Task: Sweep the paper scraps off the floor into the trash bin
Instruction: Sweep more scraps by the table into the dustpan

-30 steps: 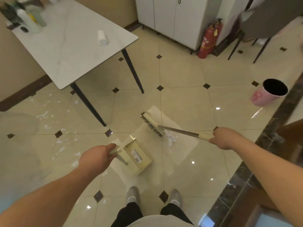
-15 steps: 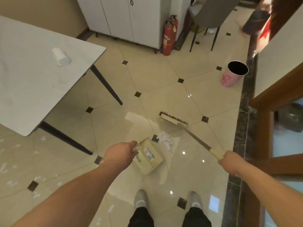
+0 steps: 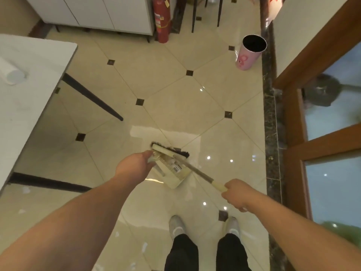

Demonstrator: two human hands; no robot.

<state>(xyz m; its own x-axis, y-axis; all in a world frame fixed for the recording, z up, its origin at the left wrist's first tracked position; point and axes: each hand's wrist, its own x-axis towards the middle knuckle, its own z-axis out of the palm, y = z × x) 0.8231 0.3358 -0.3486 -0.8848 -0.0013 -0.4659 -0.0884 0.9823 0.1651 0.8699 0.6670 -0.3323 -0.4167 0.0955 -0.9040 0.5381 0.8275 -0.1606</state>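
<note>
On floor ahead: dustpan [image 3: 174,174], left hand [image 3: 134,166] gripping its handle — broom [image 3: 170,151] head at its mouth, right hand [image 3: 237,194] gripping pole end. Paper scraps [image 3: 172,163] inside — likely featherlight, easily spilled. Trash bin [image 3: 250,52] well apart.

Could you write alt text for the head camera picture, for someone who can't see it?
Seen from above, a person's left hand holds a cream dustpan on the tiled floor while the right hand grips a broom whose head sits at the pan's mouth. A pink trash bin stands farther off by the wall; paper scraps remain near the feet.
</note>
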